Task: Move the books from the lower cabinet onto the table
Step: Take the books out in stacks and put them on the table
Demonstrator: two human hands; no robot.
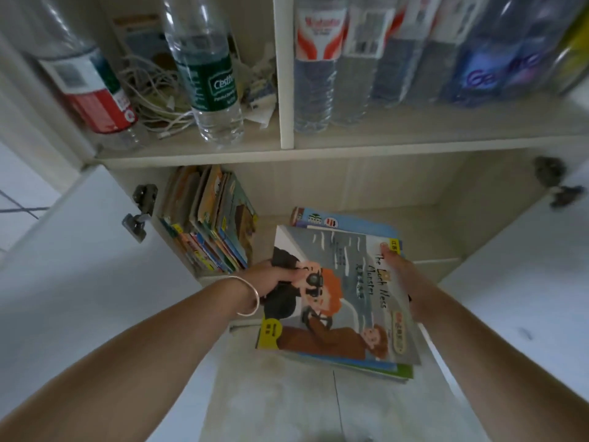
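Head view, looking down into the open lower cabinet (366, 183): we hold a flat stack of picture books (338, 301) at its mouth, part of it already over the floor and its far end over the cabinet's bottom board.

Our left hand (274, 277), a bangle (250, 295) on the wrist, is closed on the stack's left edge, thumb pressed on the top cover. Our right hand (396, 261) lies along the right edge with fingertips on the top cover; we cannot tell how far it wraps underneath.

At the far left of the same compartment, a second batch of upright books (207, 224) leans against the side wall and is not yet touched.

The risk, as we judge it, lies in the stack itself. The covers look thin and glossy and the edges are already staggered, so a tilt on the way up could let the lower books slide out and fan across the floor. A grip only at the sides may also let the middle sag. Lifting too steeply could catch the far end on the shelf (350, 145) above, where water bottles (210, 81) stand close to the front edge beside a tangle of white cables (153, 103). The leaning books may topple if brushed.

Both white doors stand wide open, the left door (73, 237) and the right door (522, 260) flanking our arms, hinges showing. The floor (274, 400) below is pale and faintly marbled. No desk is in view.
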